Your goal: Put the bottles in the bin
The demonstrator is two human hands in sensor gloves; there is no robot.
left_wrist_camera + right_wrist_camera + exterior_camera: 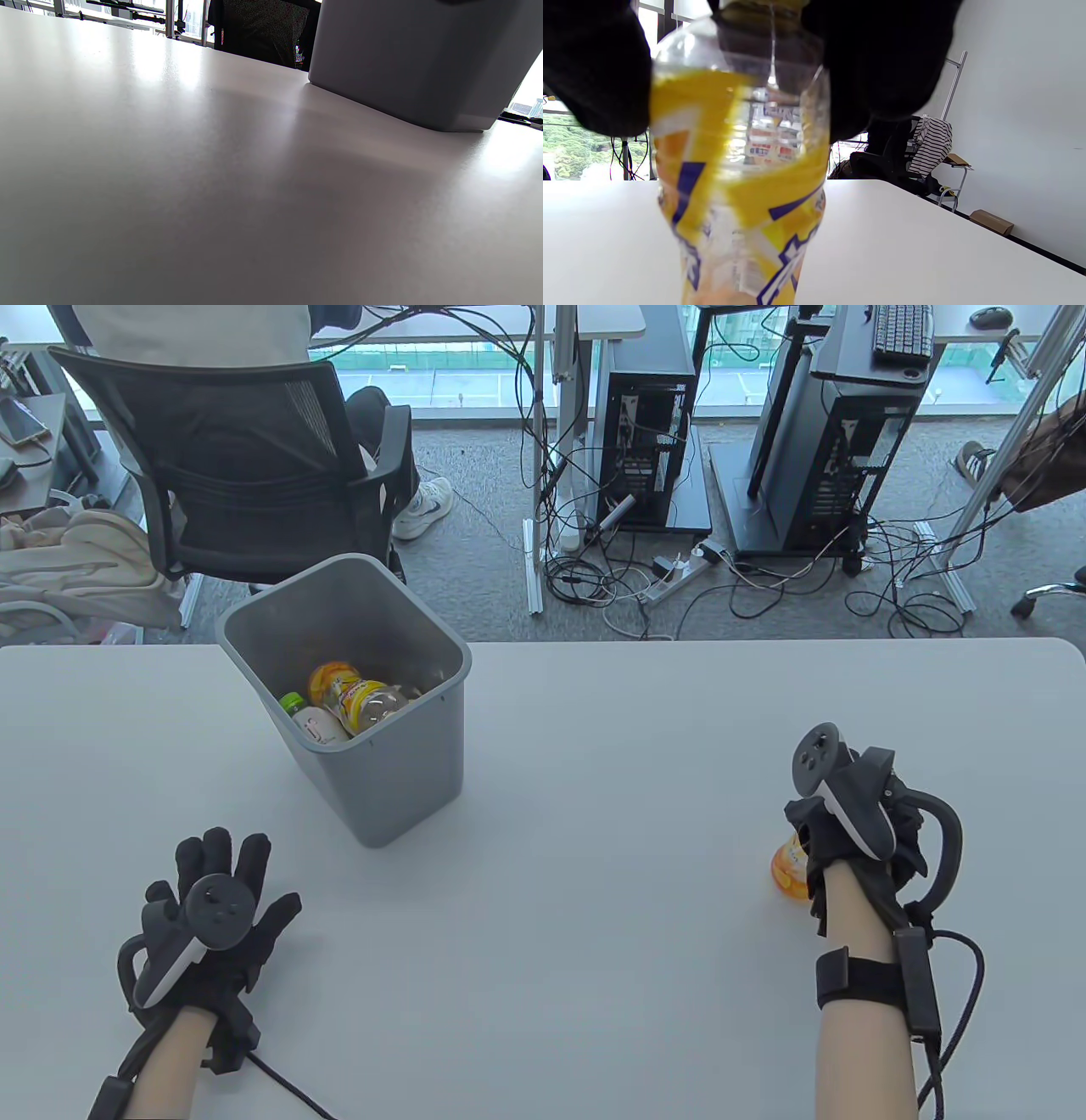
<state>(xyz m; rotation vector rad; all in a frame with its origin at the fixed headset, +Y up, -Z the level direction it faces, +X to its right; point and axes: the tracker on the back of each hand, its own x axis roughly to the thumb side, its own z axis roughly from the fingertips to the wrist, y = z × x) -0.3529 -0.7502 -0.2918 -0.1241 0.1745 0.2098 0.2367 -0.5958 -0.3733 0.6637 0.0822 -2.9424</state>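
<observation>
One clear ribbed plastic bottle (738,169) sits in the right hand's (857,823) grip; left hand (212,916) lies flat, fingers spread.

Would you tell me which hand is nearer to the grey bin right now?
Left. The left hand lies spread on the table just below-left of the grey bin; the right hand is far across the table, gripping a yellow bottle.

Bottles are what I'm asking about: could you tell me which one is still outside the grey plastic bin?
The yellow-labelled clear plastic bottle held by the right hand on the white table. The other yellow-labelled bottle and the green-capped bottle lie inside the grey plastic bin.
</observation>
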